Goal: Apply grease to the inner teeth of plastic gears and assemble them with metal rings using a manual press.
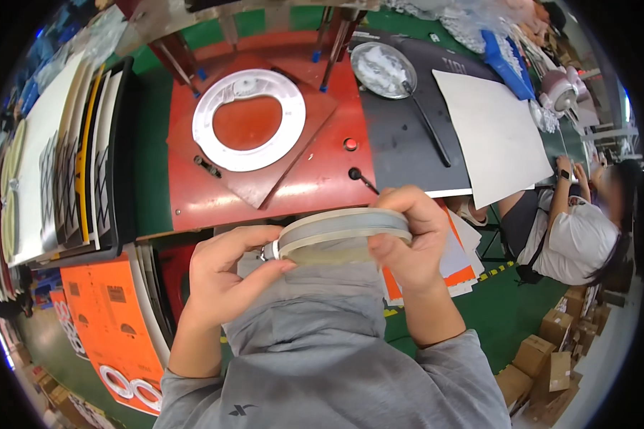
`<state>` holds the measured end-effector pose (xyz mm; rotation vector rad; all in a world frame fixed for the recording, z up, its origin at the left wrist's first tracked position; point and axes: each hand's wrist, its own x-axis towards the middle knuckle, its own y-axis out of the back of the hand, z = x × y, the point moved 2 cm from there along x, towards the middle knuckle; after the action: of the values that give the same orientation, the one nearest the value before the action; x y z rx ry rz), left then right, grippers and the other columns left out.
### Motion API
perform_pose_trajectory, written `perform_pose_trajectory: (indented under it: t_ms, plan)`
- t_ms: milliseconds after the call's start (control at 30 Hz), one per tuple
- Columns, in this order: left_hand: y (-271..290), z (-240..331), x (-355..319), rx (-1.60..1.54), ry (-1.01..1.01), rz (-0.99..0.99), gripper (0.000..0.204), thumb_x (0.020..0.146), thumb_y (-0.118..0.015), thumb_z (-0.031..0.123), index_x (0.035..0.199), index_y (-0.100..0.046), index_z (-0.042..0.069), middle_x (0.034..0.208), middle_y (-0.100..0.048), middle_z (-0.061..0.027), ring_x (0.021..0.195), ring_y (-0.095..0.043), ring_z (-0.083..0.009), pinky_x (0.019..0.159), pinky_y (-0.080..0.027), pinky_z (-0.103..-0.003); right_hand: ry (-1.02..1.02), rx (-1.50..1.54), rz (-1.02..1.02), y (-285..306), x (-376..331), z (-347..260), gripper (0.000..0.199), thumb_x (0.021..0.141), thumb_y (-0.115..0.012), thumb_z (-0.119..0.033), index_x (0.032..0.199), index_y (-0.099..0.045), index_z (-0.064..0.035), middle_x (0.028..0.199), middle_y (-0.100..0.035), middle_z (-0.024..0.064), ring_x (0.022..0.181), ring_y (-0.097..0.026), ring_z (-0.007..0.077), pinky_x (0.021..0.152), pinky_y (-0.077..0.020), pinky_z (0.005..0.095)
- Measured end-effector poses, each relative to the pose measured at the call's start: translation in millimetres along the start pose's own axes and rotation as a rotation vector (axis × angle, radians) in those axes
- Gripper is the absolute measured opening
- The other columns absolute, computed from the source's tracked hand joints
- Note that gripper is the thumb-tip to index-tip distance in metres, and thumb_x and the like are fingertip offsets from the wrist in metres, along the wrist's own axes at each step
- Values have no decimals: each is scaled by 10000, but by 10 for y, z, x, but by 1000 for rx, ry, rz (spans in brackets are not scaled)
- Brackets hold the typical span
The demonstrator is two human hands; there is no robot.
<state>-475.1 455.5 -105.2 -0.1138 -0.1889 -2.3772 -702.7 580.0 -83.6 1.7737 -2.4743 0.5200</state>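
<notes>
Holding a pale, grey-banded ring (343, 229) edge-on above the grey shirt (300, 357), near the red machine bed (207, 207); pinching one end between left hand (218, 279) thumb and fingers, clamping the other in the right hand (417, 247). Seemingly checking it, needing even support for any turn.

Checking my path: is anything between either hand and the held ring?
Nothing visible by the right hand, clasping the ring. At its left end, a shiny piece sits between thumb and fingers of the left hand.
</notes>
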Motion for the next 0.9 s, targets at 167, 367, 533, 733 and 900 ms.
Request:
perform_pose_trajectory:
  t_ms: [167, 367, 533, 733, 900]
  plan:
    - [154, -77, -22, -137, 80, 89, 339, 911, -731, -101, 1246, -675, -87, 1128, -776, -151, 1066, -740, -210, 950, -580, -331, -11, -343, 259, 784, 372, 19, 273, 1016, -709, -163, 1203, -662, 30, 1068, -707, 90, 975, -687, 155, 861, -551, 304]
    - [221, -227, -66, -203, 117, 148, 335, 944, -696, -101, 1275, -647, -104, 1209, -750, -178, 1143, -717, -230, 1013, -552, -336, -153, -1347, 430, 1573, 475, 251, 331, 948, -788, -232, 1118, -690, 35, 1143, -687, 200, 1046, -667, 297, 916, -525, 397]
    - [234, -265, -83, -176, 81, 143, 333, 941, -695, -102, 1272, -649, -98, 1217, -748, -181, 1144, -713, -226, 1013, -553, -344, -28, -1298, 575, 1648, 574, 310, 198, 1000, -710, -146, 1065, -677, 37, 940, -723, 176, 841, -706, 290, 779, -555, 384]
    - [231, -269, -82, -207, 103, 140, 323, 939, -697, -101, 1258, -655, -90, 1194, -757, -169, 1122, -717, -215, 1001, -555, -338, 12, -1157, 551, 1455, 1055, 237, 156, 1011, -687, -135, 1071, -703, 9, 911, -754, 181, 809, -725, 341, 757, -562, 418]
    - [215, -278, -56, -213, 86, 123, 326, 945, -698, -97, 1268, -658, -89, 1185, -759, -149, 1111, -714, -195, 987, -559, -325, 104, -1436, 449, 1490, 1078, 191, 150, 1013, -685, -148, 1048, -743, -14, 938, -760, 186, 860, -735, 356, 788, -568, 408]
